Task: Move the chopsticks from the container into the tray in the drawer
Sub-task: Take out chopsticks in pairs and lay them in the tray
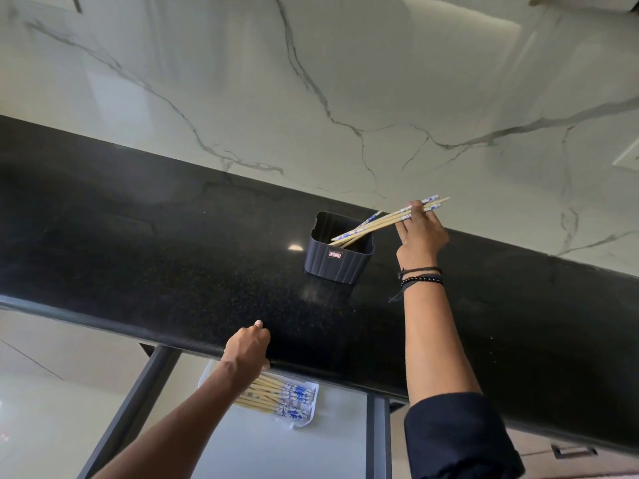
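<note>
A dark ribbed container (337,261) stands on the black countertop (173,243). My right hand (420,233) grips a bundle of wooden chopsticks (377,224) by their blue-patterned ends; their tips still reach into the container. Below the counter an open drawer (276,444) holds a white tray (311,414) with several chopsticks (276,397) lying side by side. My left hand (247,347) rests curled on the counter's front edge, above the tray, with nothing in it.
A white marble wall (311,81) with grey veins rises behind the counter. The drawer has dark frame rails (138,392) on the left and right. A cabinet handle (574,451) shows at the lower right.
</note>
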